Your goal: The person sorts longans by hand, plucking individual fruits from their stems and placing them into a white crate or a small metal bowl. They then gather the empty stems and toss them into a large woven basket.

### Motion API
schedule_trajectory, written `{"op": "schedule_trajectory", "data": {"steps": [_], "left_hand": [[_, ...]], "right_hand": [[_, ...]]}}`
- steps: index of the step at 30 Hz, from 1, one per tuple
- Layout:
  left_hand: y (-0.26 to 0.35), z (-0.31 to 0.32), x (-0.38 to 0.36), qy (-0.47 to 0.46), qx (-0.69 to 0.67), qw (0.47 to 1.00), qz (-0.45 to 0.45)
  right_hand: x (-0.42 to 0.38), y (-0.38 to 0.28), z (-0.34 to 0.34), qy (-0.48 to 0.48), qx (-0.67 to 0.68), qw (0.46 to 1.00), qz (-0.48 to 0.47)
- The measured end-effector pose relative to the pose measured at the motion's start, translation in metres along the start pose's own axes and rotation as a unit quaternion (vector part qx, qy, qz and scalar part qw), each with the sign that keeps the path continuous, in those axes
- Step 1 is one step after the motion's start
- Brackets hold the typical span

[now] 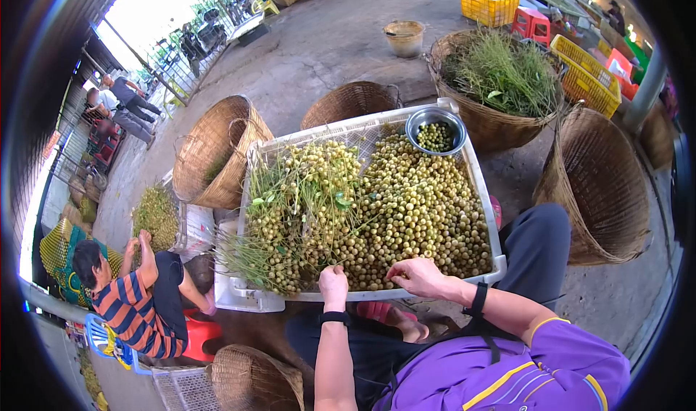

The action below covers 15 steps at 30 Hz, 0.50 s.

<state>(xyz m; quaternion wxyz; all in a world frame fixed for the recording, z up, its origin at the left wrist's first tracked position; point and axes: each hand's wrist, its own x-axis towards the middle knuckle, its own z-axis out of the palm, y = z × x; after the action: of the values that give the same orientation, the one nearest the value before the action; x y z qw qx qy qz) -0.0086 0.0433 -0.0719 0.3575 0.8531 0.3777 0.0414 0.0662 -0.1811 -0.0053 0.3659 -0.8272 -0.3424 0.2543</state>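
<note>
A white plastic tray (pixel 484 186) lies in front of me, tilted slightly in view. Its left part holds stemmed bunches of fruit (pixel 304 186); loose round yellow-brown fruits (pixel 428 208) cover the right. My left hand (pixel 333 286) is closed at the near edge, where the bunches meet the loose fruits; what its fingers hold is hidden. Just to the right, my right hand (pixel 420 277) has thumb and fingers pinched together over the loose fruits, and anything between them is too small to make out. A metal bowl (pixel 413 124) with greener fruits sits in the far right corner.
Wicker baskets stand around the tray: one at left (pixel 210 153), one behind (pixel 348 103), one full of green stems (pixel 475 106), one at right (pixel 594 186). A person in a striped shirt (pixel 138 309) sits at left, handling fruit. Yellow crates (pixel 489 6) stand at the back right.
</note>
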Motion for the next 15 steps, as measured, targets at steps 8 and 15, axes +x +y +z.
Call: {"op": "schedule_trajectory", "data": {"steps": [8, 15], "left_hand": [[0.02, 0.005, 0.016, 0.152, 0.05, 0.987, -0.003], [0.01, 0.035, 0.028, 0.17, 0.063, 0.977, 0.109]], "right_hand": [[-0.001, 0.007, 0.002, 0.006, 0.011, 1.0, 0.011], [0.0, 0.011, 0.001, 0.01, 0.024, 1.0, 0.011]]}}
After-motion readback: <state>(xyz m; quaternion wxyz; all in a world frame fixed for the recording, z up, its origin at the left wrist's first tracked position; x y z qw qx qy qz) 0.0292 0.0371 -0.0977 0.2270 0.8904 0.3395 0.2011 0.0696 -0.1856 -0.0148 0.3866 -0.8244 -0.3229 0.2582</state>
